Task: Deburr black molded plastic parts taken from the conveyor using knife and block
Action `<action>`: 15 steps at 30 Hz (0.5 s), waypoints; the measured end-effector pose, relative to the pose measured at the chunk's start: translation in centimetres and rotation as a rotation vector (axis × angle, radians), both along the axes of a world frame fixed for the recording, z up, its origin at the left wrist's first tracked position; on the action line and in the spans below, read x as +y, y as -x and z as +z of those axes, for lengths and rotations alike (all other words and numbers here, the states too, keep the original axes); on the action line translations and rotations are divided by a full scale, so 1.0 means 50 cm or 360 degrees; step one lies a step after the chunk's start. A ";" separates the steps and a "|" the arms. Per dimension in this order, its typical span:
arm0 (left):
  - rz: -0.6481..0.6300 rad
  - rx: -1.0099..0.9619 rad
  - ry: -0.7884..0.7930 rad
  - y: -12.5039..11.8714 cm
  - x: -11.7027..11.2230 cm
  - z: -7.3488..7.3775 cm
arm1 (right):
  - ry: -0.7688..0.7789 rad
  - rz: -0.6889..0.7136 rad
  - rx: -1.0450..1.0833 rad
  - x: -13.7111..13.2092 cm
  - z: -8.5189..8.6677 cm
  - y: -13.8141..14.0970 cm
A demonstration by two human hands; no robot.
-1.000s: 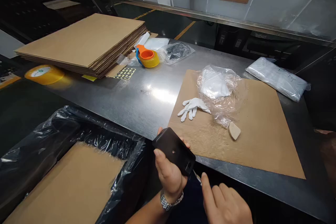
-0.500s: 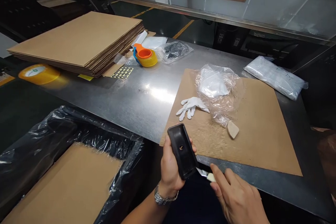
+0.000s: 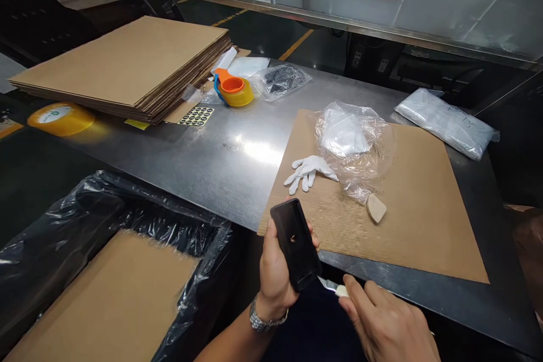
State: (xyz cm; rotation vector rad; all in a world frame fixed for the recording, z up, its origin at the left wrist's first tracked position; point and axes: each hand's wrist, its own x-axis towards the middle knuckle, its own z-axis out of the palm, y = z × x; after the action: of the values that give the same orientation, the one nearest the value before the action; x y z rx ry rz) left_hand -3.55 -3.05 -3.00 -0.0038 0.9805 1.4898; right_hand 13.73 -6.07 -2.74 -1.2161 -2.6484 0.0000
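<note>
Black, tray-shaped part (image 3: 303,257) is held in the left hand (image 3: 274,277), hollow face up, in front of the near edge of the metal table (image 3: 190,164). The left hand is wrapped around its sides. The right hand (image 3: 390,322) is closed on the pale handle of a knife (image 3: 341,290); the blade tip is at the part's lower right corner, contact not confirmable. Progress: blade work at this corner appears under way, not complete. A hole is present in the floor; finished and remaining edges cannot be distinguished. The white glove (image 3: 309,171) lies unworn on the cardboard sheet (image 3: 424,209).
</note>
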 end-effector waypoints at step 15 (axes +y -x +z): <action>-0.0004 0.0130 -0.0112 -0.008 -0.007 -0.009 | -0.0010 -0.0013 -0.0087 0.000 -0.004 -0.003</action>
State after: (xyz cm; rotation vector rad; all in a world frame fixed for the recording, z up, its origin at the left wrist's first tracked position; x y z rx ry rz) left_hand -3.16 -3.40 -3.45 0.1095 0.9923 1.5312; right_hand 13.89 -6.08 -2.93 -1.2420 -2.6879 -0.0432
